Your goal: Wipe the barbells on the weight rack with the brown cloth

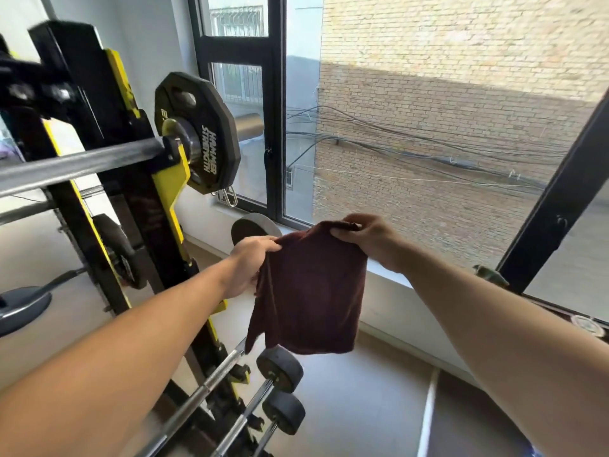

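A dark brown cloth (309, 291) hangs spread between both hands in front of the window sill. My left hand (247, 262) pinches its upper left corner and my right hand (369, 240) pinches its upper right corner. To the left stands the black and yellow weight rack (148, 199). A long barbell (75, 163) with a black Hammer Strength plate (201, 133) rests across it at chest height. Below the cloth, short fixed barbells (280, 371) with round black ends lie on the rack's lower pegs.
A large dark-framed window (276, 110) fills the wall ahead, with a white sill (385, 275) under it. A round grey plate (253, 227) leans near the sill. Another plate (23, 308) on a bar sits low at the left. Floor lies open at lower right.
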{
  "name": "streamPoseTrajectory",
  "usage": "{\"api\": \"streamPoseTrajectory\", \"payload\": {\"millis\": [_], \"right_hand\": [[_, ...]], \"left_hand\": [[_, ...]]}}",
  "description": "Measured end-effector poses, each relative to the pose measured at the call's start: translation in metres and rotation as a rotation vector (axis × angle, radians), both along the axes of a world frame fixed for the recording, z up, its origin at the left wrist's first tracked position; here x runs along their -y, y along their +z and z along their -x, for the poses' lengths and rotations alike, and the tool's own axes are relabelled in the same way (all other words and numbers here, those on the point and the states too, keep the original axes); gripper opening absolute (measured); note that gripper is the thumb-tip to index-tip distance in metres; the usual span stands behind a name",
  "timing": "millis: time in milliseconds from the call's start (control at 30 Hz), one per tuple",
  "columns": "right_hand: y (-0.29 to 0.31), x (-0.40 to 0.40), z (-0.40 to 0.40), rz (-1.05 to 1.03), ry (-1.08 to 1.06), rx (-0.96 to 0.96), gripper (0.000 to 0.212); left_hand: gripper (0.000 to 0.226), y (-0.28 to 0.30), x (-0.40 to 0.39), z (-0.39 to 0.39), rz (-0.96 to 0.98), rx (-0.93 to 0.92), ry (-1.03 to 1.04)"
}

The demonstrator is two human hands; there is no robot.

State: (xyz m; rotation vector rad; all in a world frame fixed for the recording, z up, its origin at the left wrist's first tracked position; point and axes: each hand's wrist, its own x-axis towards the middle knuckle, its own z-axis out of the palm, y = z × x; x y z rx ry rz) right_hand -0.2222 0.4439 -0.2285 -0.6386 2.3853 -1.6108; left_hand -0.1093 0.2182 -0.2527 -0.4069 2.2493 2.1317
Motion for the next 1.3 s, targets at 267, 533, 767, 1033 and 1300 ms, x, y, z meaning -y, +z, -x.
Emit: {"api": "streamPoseTrajectory", "payload": {"millis": [267, 533, 767, 1033, 1300], "right_hand": [[-0.008, 0.003, -0.005, -0.486, 0.197, 0.170, 0.050], [-0.001, 0.009, -0.010, 0.038, 0.107, 0.140, 0.005], [0.009, 0.005, -0.002, -0.248, 0.139, 0.090, 0.019], [-0.007, 0.005, -0.010, -0.181, 0.137, 0.115, 0.025], [0.005, 0.009, -0.012, 0.190, 0.111, 0.110, 0.007]], "left_hand": [[0.018, 0.006, 0.000, 0.005, -0.039, -0.115, 0.044], [0.034, 0.001, 0.017, 0.004, 0.059, -0.010, -0.120], [0.032, 0.005, 0.011, 0.013, -0.089, -0.132, 0.021], [0.015, 0.028, -0.008, 0.016, -0.062, -0.171, -0.016], [0.019, 0.043, -0.009, 0.023, -0.036, -0.203, 0.050]]}}
